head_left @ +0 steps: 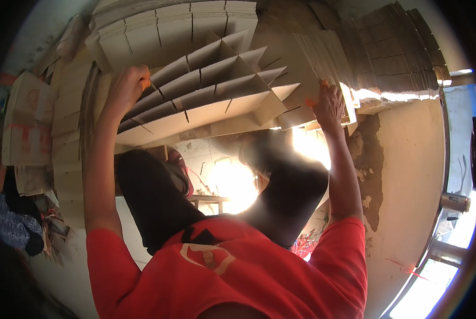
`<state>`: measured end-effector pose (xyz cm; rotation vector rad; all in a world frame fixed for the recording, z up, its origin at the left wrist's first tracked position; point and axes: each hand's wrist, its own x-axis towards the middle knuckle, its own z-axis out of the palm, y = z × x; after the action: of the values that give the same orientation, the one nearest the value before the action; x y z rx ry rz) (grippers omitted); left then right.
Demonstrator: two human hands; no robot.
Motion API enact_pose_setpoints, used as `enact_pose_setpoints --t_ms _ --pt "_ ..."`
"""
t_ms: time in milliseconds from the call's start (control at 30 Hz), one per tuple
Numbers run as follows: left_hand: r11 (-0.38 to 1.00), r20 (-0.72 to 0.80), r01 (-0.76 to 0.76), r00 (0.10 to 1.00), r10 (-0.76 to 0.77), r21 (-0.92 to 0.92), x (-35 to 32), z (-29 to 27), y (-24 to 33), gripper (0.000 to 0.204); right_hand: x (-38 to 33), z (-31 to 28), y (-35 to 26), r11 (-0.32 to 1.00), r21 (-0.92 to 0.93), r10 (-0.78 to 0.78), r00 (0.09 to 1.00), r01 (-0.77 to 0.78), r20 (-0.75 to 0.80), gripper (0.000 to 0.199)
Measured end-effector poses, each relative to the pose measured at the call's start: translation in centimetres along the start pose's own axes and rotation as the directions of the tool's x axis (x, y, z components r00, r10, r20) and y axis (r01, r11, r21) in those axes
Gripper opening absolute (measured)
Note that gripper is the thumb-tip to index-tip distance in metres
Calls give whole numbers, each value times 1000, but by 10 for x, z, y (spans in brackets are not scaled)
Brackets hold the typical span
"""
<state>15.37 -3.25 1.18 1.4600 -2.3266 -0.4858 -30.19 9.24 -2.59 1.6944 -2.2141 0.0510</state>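
Both hands are at the cardboard: the left hand [125, 91], an orange cover on its fingertip, is closed on the left corner of a divider grid [203, 112], which lies tilted just beyond the knees, between the two arms. The grid looks light, stiff along each strip but liable to bend or tear at the slits; the outer corners, or a crossing where strips brace one another, should make the surest hold. One grid shows, with four long strips countable; its cross strips overlap too much to number. Behind it stands one slotted cardboard stack [177, 32], its sheets too thin to count. Farther right, the right hand [329, 106] has thumb and finger apart at the near end of a pale strip bundle [326, 53]; whether it pinches any, I cannot tell. One darker cardboard pile [392, 50] rises beyond.
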Motion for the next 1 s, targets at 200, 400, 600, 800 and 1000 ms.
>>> enact_pose_setpoints --t_ms 200,400,600,800,1000 --pt "996 -119 -72 990 79 60 8 4 -17 9 17 6 27 959 275 54 995 -74 78 47" --pt "971 -430 -234 873 231 46 -21 -4 12 25 17 -3 20 952 240 186 981 -193 52 24" --pt "923 -385 -360 878 284 -140 -58 16 66 32 14 -28 18 788 584 388 892 -192 -230 17" --pt "941 -176 -324 936 304 -101 -64 38 72 24 30 -139 -8 841 540 261 859 20 -439 14" --pt "936 -213 -272 951 226 -222 -65 63 60 13 26 -161 -67 422 886 -85 981 192 -172 15"
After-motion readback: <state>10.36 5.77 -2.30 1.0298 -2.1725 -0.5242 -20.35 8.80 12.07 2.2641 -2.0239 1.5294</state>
